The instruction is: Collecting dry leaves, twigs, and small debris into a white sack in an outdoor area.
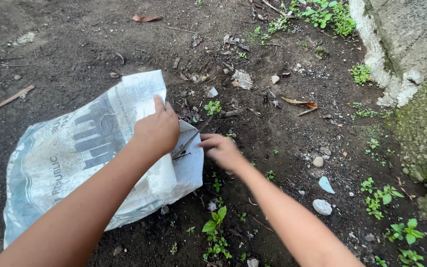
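Both forearms reach forward from the lower edge of the view. The left hand (156,131) is bent at the wrist, knuckles up, fingers curled over the edge of the sack (75,153), gripping the fabric at its mouth. The right hand (221,151) lies just beside that mouth, palm down, fingers pointed left and pinching the lower end of a thin twig (190,141) that slants up to the right over the sack's rim. There is one sack and one twig in hand. The sack is a woven plastic bag, white-grey with faded blue-grey print, crumpled and lying flat on the dark soil (282,148). Near the right forearm lie two pale stones (321,206) and one pale blue shard (326,185).
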